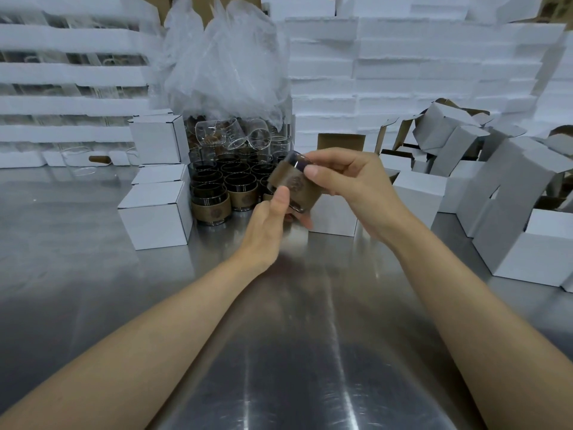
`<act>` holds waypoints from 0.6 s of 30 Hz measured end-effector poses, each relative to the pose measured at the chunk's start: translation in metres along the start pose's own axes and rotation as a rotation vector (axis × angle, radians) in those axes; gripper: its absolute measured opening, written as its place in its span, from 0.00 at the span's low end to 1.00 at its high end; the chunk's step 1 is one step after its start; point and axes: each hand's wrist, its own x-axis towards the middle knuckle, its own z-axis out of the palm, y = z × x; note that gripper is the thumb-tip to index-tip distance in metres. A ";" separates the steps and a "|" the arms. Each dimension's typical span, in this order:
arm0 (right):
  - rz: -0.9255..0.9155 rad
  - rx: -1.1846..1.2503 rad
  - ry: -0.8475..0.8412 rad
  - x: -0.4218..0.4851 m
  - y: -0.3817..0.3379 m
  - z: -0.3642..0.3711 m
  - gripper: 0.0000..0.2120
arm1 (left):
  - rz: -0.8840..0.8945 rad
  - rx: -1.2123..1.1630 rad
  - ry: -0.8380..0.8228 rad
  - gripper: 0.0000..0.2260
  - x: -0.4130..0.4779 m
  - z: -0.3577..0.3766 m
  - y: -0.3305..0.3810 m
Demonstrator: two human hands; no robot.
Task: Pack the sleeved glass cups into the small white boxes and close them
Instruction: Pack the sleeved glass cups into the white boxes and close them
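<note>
no legible text (sleeve emblem [296, 183] unreadable)

Even overhead light glares in streaks off the steel table [310, 352]; edges bow, background soft.

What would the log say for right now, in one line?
left hand: holds cup | right hand: holds cup | cup: tilted, not boxed yet
</note>
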 end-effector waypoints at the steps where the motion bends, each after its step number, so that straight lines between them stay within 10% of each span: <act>1: 0.005 -0.008 0.001 0.000 0.000 0.000 0.06 | -0.008 -0.010 0.009 0.48 0.000 0.000 -0.001; 12: -0.020 -0.192 0.360 0.007 0.004 -0.020 0.08 | -0.009 0.094 -0.005 0.16 0.005 -0.001 -0.006; 18: 0.018 -0.479 0.391 0.007 0.022 -0.033 0.07 | -0.022 0.087 -0.022 0.16 0.006 -0.001 -0.008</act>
